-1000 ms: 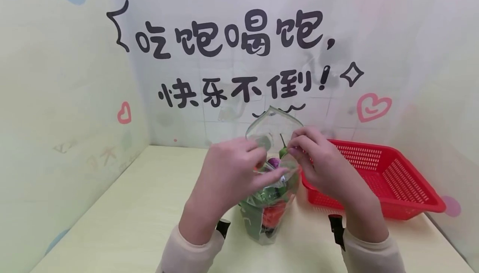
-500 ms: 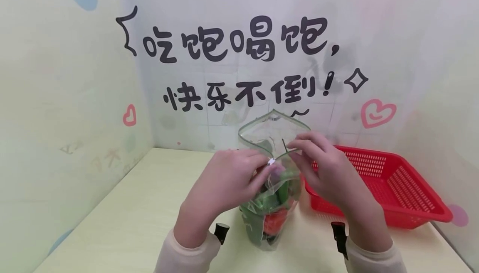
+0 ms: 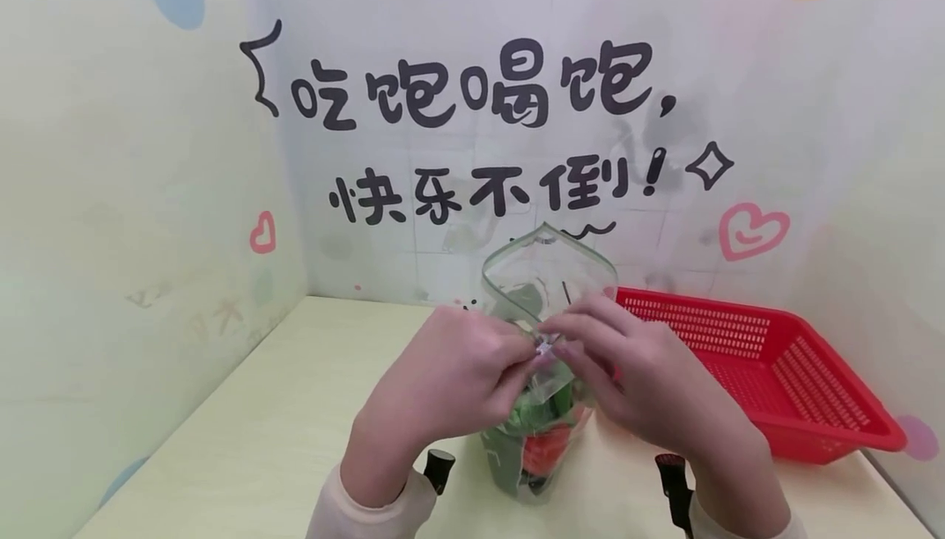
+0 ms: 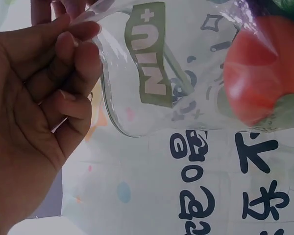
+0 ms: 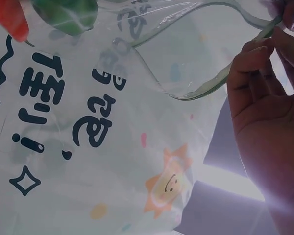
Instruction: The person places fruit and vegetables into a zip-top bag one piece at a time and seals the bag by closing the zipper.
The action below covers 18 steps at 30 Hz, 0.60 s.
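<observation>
A clear zip bag (image 3: 505, 467) stands upright on the table, its green-edged mouth gaping at the back. Red and green vegetables show through the plastic; in the left wrist view a red one (image 4: 252, 73) looks like a tomato, and the right wrist view shows the tip of a red chili (image 5: 12, 19). My left hand (image 3: 450, 371) pinches the near rim beside a small white slider (image 3: 544, 348). Close against it, my right hand (image 3: 638, 363) pinches the same rim with thumb and fingers. The fingers partly hide the slider.
A red perforated basket (image 3: 812, 432) stands at the right, behind my right forearm. A pale table (image 3: 244, 432) carries everything. Printed walls (image 3: 413, 22) close off the back and both sides.
My left thumb, straight at first, has closed on the rim by the white slider. The right hand has moved left along the rim to meet the left. The view has shifted slightly.
</observation>
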Each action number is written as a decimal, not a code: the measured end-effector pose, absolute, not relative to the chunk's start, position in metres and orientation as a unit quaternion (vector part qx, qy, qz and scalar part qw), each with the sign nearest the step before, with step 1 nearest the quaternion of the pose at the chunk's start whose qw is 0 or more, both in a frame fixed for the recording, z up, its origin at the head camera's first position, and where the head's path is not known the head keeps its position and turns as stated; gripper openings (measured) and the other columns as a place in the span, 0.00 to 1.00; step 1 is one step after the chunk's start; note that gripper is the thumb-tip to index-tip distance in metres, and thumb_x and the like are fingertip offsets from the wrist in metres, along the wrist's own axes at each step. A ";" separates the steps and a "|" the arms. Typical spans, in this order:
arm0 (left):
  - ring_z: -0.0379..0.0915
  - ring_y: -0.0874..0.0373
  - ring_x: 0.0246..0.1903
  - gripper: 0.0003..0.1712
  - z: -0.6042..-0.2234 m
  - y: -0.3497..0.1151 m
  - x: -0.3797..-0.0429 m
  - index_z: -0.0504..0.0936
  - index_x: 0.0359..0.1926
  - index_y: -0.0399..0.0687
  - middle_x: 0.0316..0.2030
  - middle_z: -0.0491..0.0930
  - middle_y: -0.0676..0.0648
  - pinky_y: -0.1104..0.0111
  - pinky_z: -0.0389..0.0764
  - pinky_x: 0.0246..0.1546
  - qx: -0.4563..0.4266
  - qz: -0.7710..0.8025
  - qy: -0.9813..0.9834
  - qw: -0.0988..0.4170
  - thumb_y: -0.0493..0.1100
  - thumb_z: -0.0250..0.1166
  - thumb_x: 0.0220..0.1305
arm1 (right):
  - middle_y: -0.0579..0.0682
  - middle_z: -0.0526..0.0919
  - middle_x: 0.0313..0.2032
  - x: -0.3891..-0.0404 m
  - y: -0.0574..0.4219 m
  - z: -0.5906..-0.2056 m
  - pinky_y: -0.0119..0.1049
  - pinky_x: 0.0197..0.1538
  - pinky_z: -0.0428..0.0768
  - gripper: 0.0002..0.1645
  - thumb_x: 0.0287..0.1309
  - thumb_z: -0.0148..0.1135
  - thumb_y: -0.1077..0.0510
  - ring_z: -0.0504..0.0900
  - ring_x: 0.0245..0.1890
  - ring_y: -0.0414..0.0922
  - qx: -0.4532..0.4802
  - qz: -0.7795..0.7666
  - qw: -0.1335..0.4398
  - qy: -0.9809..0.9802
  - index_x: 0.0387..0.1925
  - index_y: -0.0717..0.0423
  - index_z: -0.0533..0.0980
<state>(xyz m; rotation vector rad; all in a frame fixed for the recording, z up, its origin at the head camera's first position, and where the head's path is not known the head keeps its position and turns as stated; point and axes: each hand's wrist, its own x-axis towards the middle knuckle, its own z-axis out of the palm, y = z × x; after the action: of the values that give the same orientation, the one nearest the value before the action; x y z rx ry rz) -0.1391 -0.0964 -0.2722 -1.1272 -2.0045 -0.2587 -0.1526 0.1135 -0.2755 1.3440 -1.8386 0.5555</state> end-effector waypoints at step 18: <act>0.57 0.72 0.17 0.11 -0.259 -0.135 -0.125 0.79 0.20 0.53 0.16 0.66 0.61 0.80 0.63 0.18 -0.489 -0.181 -0.782 0.341 0.36 0.65 0.58 | 0.54 0.76 0.35 -0.169 0.103 -0.275 0.41 0.36 0.72 0.12 0.44 0.70 0.63 0.71 0.37 0.48 0.510 0.210 0.482 -0.681 0.35 0.52 0.85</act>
<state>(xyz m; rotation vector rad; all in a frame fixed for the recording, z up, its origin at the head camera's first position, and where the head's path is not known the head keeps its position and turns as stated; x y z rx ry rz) -0.1254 -0.1349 -0.2589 -1.2715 -2.0354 -0.4718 -0.1692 0.1032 -0.2753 1.2429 -1.6599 0.5116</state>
